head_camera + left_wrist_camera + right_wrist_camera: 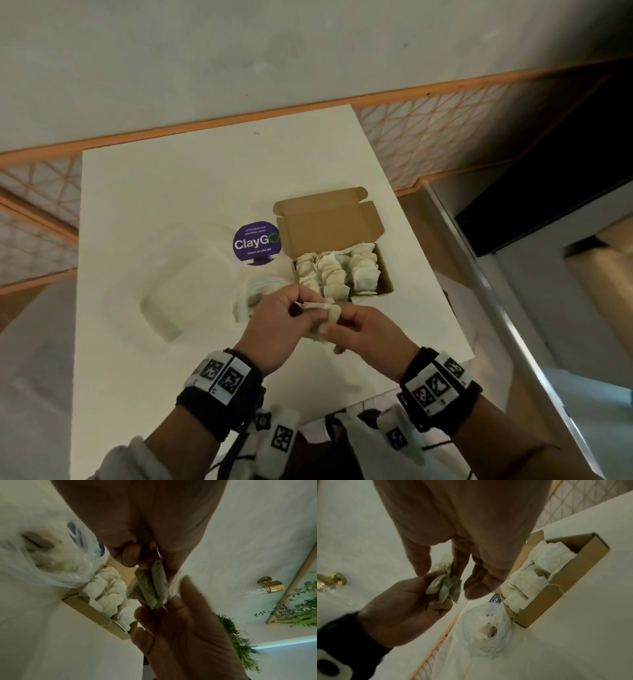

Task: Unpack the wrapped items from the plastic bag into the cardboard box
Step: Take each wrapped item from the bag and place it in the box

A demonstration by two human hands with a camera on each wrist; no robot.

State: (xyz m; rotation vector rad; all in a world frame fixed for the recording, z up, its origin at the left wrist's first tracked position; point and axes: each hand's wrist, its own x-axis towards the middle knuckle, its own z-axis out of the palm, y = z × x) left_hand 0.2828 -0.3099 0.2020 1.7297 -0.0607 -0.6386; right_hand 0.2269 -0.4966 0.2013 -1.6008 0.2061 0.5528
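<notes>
Head view: just in front of the cardboard box (337,260), left hand (279,323) and right hand (368,334) pinch a small bunch of tea bags (323,317). Left wrist view: fingertips (131,555) clamp their top. Right wrist view: the plastic bag (486,627) lies beside the box. They look light, soft, tearable; best held by the edges.

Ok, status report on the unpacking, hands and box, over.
Left hand and right hand both pinch a bunch of wrapped items above the table. Cardboard box open, nearly full. Plastic bag beside it; nothing in the way.
</notes>
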